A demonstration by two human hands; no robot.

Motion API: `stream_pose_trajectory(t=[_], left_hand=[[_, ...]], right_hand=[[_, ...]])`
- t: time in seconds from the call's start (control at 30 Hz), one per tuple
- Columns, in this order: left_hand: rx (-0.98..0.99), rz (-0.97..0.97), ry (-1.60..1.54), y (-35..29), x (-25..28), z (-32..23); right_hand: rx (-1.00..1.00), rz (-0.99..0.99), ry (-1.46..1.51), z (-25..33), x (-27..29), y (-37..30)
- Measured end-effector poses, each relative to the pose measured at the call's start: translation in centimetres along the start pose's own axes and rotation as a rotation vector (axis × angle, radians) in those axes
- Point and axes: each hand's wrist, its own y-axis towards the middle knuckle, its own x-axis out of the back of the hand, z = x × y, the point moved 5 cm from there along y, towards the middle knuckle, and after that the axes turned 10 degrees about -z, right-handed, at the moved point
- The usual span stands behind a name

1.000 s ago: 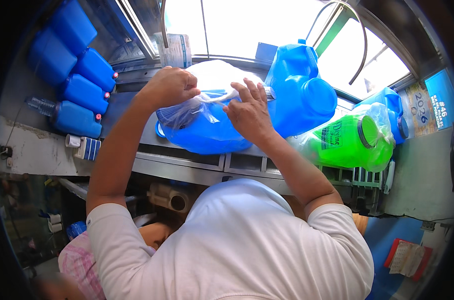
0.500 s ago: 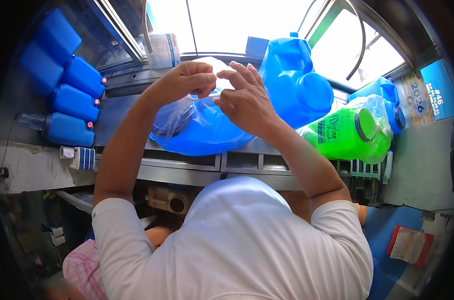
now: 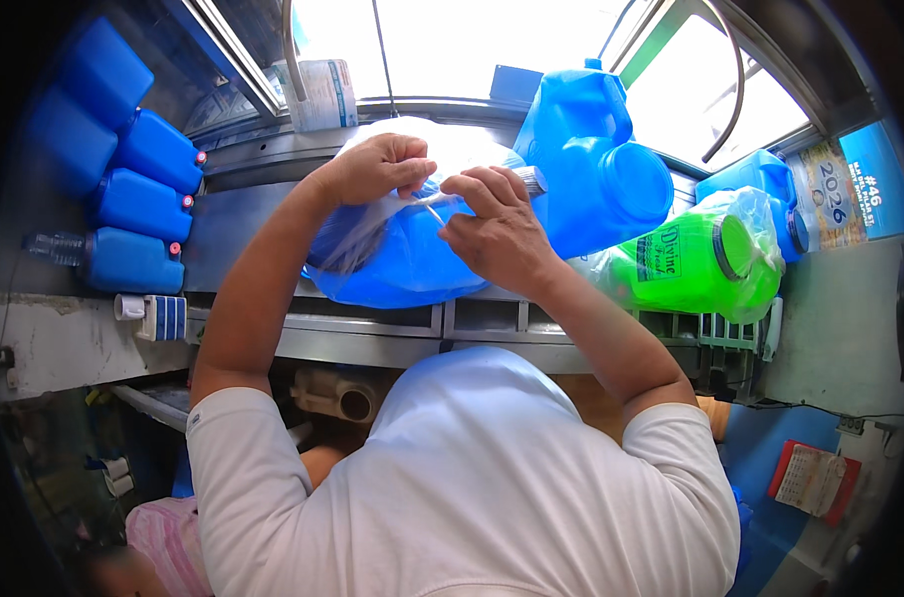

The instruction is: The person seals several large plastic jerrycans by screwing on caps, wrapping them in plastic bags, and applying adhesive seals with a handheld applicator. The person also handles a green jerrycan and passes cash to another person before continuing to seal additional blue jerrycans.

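Bagged blue jug [image 3: 402, 274] partly behind right hand [image 3: 500, 234].

A small shop, perhaps for water refilling, is suggested by stacked blue jugs [image 3: 138, 204], a bagged blue container [image 3: 407, 269] on a metal desk [image 3: 233, 229], and a wide window [image 3: 447, 55].

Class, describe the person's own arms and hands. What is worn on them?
The person wears a white shirt with short sleeves; a small dark mark shows at the left one's hem. Both forearms are bare, as are the left hand and right hand: no gloves, watch or bracelet shows.
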Motion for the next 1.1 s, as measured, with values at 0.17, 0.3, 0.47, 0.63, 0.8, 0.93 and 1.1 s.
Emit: stream_pose_trajectory(t=[0.17, 0.3, 0.47, 0.63, 0.8, 0.93, 1.1], left_hand=[[0.035, -0.024, 0.019, 0.2, -0.2, 0.5], [0.054, -0.029, -0.033, 0.3, 0.3, 0.6], [-0.002, -0.093, -0.269, -2.9, 2.6, 0.6], [-0.192, -0.207, -0.456, -5.5, 0.9, 0.0], [-0.283, -0.499, 0.099, -7.0, -0.9, -3.5], [-0.211, -0.466, 0.326, -6.4, -1.1, -5.6], [-0.192, -0.398, 0.555, -5.1, -1.4, -5.8]], right_hand=[[-0.148, 0.161, 0.259, 0.0, -1.7, 2.0], [-0.658, 0.152, 0.57, -1.8, -3.2, 2.3], [-0.647, 0.01, 0.456, -1.1, -3.8, 1.8], [-0.762, -0.134, 0.533, -1.3, -4.5, 1.6], [-0.775, -0.018, 0.439, -2.0, -4.5, 2.3], [-0.718, -0.024, 0.409, -1.9, -4.2, 2.7], [-0.777, 0.006, 0.472, -2.2, -4.5, 2.2]])
